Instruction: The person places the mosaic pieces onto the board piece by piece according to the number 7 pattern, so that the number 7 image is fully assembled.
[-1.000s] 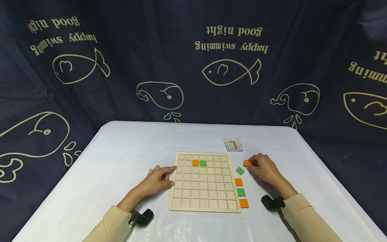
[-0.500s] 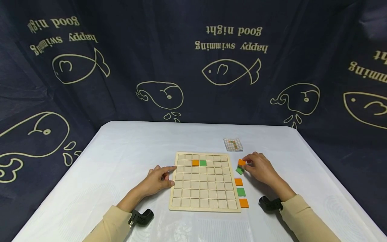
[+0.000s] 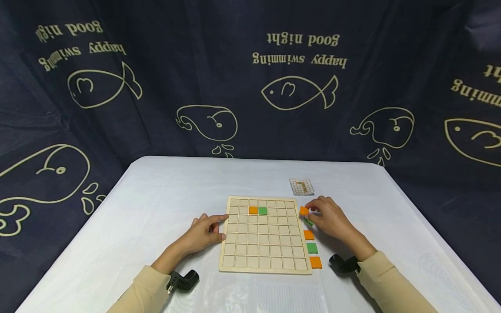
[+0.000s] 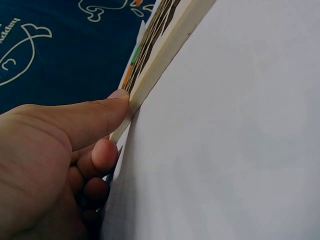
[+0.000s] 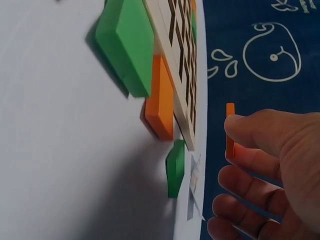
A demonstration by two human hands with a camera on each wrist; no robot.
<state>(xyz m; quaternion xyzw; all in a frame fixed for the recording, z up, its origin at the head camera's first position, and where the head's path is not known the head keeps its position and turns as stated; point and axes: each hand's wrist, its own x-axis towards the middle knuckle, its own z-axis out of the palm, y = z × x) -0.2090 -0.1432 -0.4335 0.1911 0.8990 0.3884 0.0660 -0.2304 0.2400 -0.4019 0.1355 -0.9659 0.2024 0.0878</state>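
Pinching a thin orange tile [image 3: 304, 211] edge-on between thumb and fingertips of the right hand [image 3: 326, 217], with the lower fingers hanging loosely curled and touching nothing. Carrying it clear of the table [image 3: 156, 195], now just off the right edge of the wooden board [image 3: 262, 250] near its far corner. Drifting leftward over the last second: from lying out on the cloth well to the right, to being raised, to hovering just beside the frame. Passing over a loose green tile [image 3: 309, 222], now half hidden under the hand and lying askew beside the board.

Pressing the straight thumb of the left hand [image 3: 203, 232] against the board's left edge, forefinger stretched along it, other fingers tucked under, gripping nothing. Keeping that hand where it was a second ago, and the board unmoved with it.

Sitting side by side in the board's second row, a placed orange tile [image 3: 253, 210] and a placed green tile [image 3: 262, 211]. Waiting along the right edge, nearer the body, a row of three spare tiles [image 3: 312, 248], orange, green, orange. Lying beyond the far corner, a small pattern card [image 3: 302, 187].
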